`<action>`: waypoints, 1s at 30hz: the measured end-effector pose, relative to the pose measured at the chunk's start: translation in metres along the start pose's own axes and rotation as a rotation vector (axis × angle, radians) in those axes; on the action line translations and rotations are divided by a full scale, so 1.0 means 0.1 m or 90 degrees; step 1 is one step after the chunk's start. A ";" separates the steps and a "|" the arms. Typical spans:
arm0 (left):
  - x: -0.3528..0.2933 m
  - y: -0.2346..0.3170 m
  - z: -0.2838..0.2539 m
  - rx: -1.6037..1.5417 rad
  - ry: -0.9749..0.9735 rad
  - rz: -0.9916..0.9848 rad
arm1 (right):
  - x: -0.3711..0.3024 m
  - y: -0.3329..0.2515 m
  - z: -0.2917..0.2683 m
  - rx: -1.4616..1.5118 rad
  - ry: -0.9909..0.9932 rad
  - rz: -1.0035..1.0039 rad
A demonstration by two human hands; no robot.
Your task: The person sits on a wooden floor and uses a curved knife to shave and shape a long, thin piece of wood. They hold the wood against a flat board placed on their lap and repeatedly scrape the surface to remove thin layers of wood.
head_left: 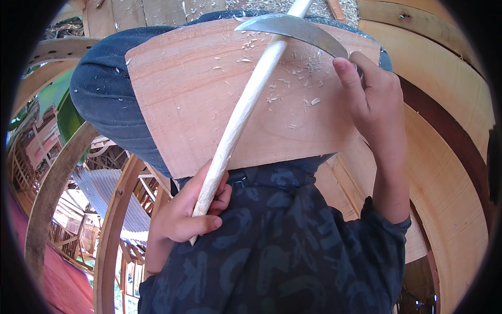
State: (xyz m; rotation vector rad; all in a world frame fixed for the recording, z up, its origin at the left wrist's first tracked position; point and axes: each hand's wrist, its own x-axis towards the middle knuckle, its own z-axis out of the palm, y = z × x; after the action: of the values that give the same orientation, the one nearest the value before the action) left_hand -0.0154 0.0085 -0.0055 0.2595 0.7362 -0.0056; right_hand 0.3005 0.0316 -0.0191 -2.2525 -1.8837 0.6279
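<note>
A pale, peeled wooden stick (241, 119) slants from my lap up past the far edge of a board. My left hand (194, 206) grips its near end, with the thumb laid across it. In my right hand (374, 97) is a curved knife (300, 30), its handle mostly hidden by the fingers. The blade crosses over the stick near the far edge and looks to be touching it, point toward the left. Beneath both lies the flat wooden board (188, 104), resting across my legs and scattered with small shavings (312, 101).
Plank flooring (123, 14) with more shavings lies beyond my knees. Curved wooden planks (444, 172) rise at the right. On the left stand upright timbers (116, 220), with a corrugated sheet (112, 196) and a green object (68, 118) beyond them.
</note>
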 end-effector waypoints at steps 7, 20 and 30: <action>0.02 0.00 0.02 -0.041 -0.012 -0.001 | 0.17 0.11 -0.03 -0.069 0.032 -0.054; -0.03 -0.09 -0.13 -0.136 -0.058 0.001 | 0.45 0.94 -0.29 -0.010 0.061 0.179; 0.01 -0.03 -0.18 -0.150 -0.079 -0.027 | -0.07 -0.07 -0.14 0.087 0.025 -0.245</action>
State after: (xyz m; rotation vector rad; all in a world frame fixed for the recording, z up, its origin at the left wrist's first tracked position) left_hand -0.0269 0.0096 -0.0194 0.0180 0.6125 0.0243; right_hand 0.2992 0.0287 -0.0024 -1.7387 -2.1023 0.6210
